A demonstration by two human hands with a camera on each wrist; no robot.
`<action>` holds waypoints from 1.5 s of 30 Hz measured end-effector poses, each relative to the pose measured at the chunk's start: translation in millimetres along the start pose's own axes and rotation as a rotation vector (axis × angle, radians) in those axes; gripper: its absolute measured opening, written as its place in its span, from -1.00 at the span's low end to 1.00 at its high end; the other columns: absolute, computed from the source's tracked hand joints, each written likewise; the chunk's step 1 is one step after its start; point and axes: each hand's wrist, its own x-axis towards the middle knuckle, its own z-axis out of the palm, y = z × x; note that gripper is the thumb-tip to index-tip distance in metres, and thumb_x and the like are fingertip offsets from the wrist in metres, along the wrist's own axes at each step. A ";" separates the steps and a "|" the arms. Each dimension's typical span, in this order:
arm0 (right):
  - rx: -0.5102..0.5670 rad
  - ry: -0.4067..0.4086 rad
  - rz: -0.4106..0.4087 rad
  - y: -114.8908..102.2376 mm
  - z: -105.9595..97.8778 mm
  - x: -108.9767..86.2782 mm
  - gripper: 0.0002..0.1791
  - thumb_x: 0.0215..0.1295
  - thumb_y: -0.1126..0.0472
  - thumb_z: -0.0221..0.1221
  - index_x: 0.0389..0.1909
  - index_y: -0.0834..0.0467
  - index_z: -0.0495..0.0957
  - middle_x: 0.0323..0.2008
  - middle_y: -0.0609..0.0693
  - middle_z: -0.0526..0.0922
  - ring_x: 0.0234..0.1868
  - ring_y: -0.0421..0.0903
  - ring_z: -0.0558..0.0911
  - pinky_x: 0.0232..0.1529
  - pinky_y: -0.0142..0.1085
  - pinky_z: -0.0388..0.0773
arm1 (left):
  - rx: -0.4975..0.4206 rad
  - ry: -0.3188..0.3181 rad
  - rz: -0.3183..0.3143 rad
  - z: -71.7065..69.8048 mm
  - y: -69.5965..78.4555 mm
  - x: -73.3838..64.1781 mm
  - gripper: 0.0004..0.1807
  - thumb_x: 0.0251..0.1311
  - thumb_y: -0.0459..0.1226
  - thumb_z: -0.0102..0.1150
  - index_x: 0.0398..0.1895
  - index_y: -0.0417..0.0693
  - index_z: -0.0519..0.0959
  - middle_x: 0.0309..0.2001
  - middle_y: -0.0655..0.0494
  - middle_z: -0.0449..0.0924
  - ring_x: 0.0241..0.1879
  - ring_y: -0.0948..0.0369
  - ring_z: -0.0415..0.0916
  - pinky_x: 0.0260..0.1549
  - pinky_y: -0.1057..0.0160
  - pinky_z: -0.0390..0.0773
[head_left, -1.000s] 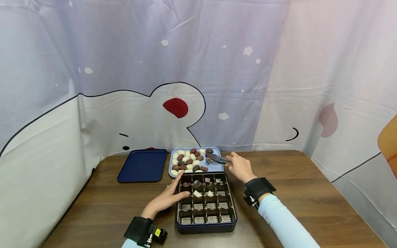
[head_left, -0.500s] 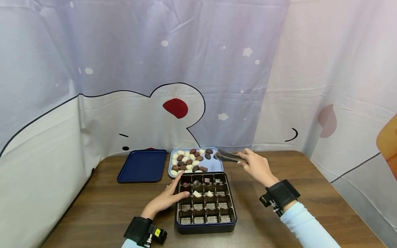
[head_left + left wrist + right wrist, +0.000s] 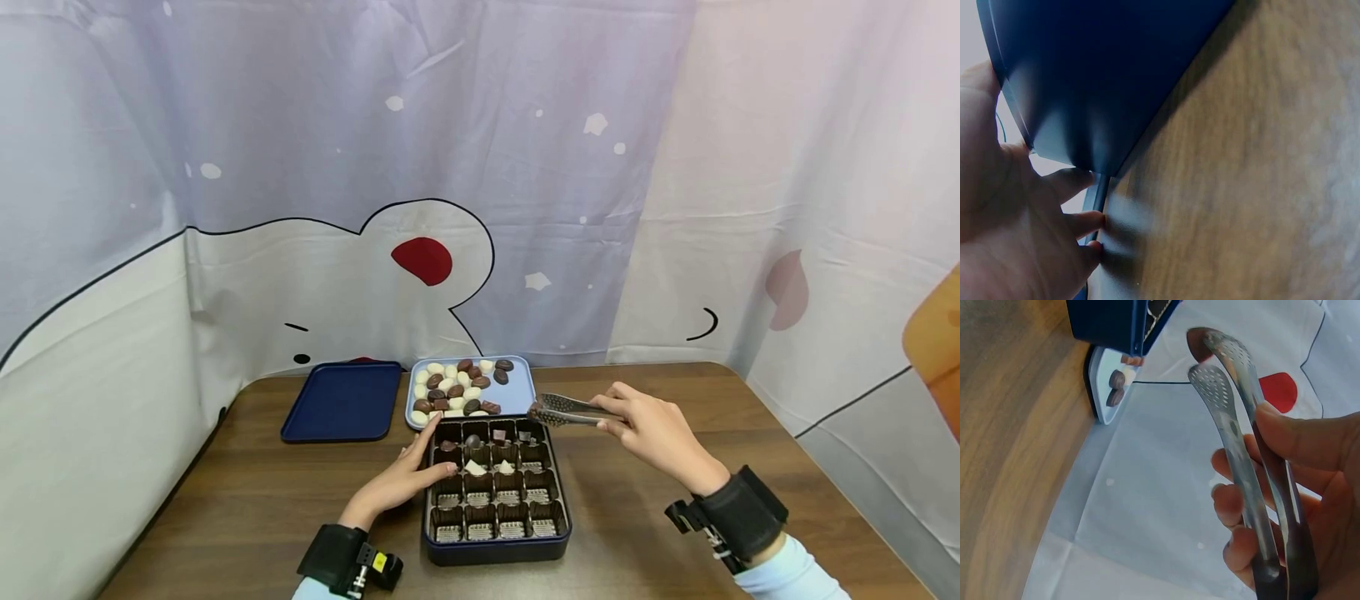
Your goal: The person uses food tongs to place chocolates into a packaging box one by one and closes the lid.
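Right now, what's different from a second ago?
The right hand moved the tongs from over the light blue tray, rightward and toward the person, to near the far right corner of the box; a brown chocolate shows at their ends. The left hand stayed on the box, and the dark blue tray stayed put.

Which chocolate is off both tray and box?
The brown one in the tongs; visible others lie on the light-blue tray or in the box.

Soft, even light fills the head view, leaving faint shadows on the wooden worktop (image 3: 247,500); the left wrist view is dimmer and blurry; highlights streak the metal tongs (image 3: 1241,469).
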 end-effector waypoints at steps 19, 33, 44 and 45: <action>0.045 -0.102 0.071 -3.7 2.3 -16.9 -0.68 0.28 0.15 0.40 0.05 0.06 0.77 -0.31 -0.28 0.49 -0.51 -0.43 0.27 -0.50 -0.40 0.18 | 0.004 -0.010 0.015 -1.0 2.3 -0.4 0.07 0.37 0.24 0.16 0.72 0.37 -0.29 0.71 -0.09 -0.38 0.59 -0.44 -0.57 0.31 -0.70 -0.32; 0.008 -0.020 0.025 -19.6 18.2 13.8 -0.67 0.27 0.17 0.41 0.05 0.10 0.77 -0.33 -0.22 0.52 -0.51 -0.40 0.34 -0.52 -0.40 0.23 | 0.008 0.002 0.020 0.1 6.0 -3.1 0.05 0.40 0.18 0.17 0.72 0.32 -0.27 0.71 -0.12 -0.35 0.59 -0.45 -0.54 0.32 -0.69 -0.32; -0.076 -0.044 -0.045 -20.8 47.0 52.8 -0.66 0.27 0.25 0.40 0.06 0.17 0.75 -0.34 -0.09 0.52 -0.52 -0.27 0.42 -0.56 -0.42 0.21 | 0.004 0.014 0.013 0.0 6.9 -2.2 0.03 0.41 0.12 0.19 0.73 0.27 -0.24 0.71 -0.15 -0.31 0.59 -0.47 -0.48 0.31 -0.70 -0.27; -0.078 -0.054 -0.041 -19.6 50.9 55.4 -0.66 0.27 0.25 0.40 0.07 0.17 0.75 -0.34 -0.09 0.52 -0.51 -0.26 0.43 -0.55 -0.42 0.22 | 0.006 0.013 0.006 -0.1 7.3 -1.9 0.04 0.41 0.13 0.19 0.73 0.27 -0.25 0.71 -0.13 -0.31 0.60 -0.45 -0.47 0.33 -0.69 -0.26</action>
